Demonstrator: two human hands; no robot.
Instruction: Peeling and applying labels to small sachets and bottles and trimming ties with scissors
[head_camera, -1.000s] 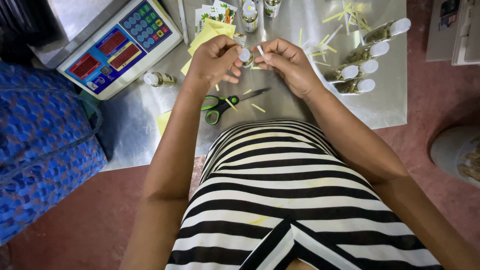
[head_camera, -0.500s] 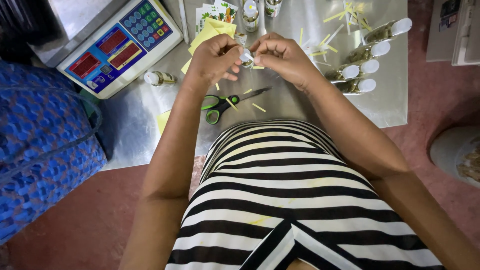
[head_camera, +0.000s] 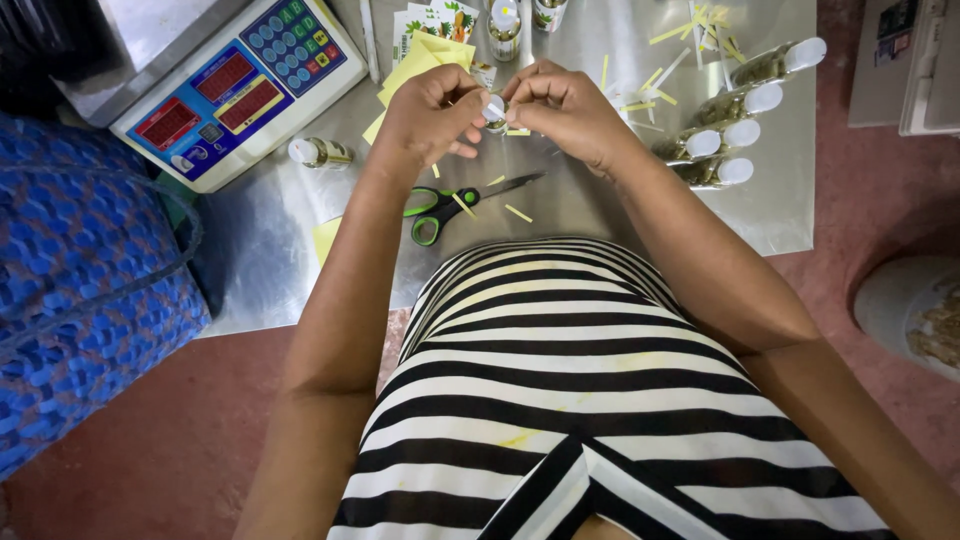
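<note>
Hidden: the small white-capped bottle (head_camera: 494, 108) is mostly covered by fingers; only its cap and a bit of glass show, so its contents cannot be told.
Hands: left hand (head_camera: 432, 112) and right hand (head_camera: 562, 105) are together above the worktop, both pinched on that bottle.
Surface: a steel worktop (head_camera: 600, 200) over a reddish floor (head_camera: 150, 450).
Packages: four filled bottles (head_camera: 730, 130) with white caps lie in a row at right; one more bottle (head_camera: 320, 152) lies beside the scale (head_camera: 235, 85).
Scraps: yellow paper sheets (head_camera: 425, 58), thin yellow strips (head_camera: 518, 213), green-handled scissors (head_camera: 450, 205).
Left edge: blue patterned fabric (head_camera: 80, 260), cut off.
</note>
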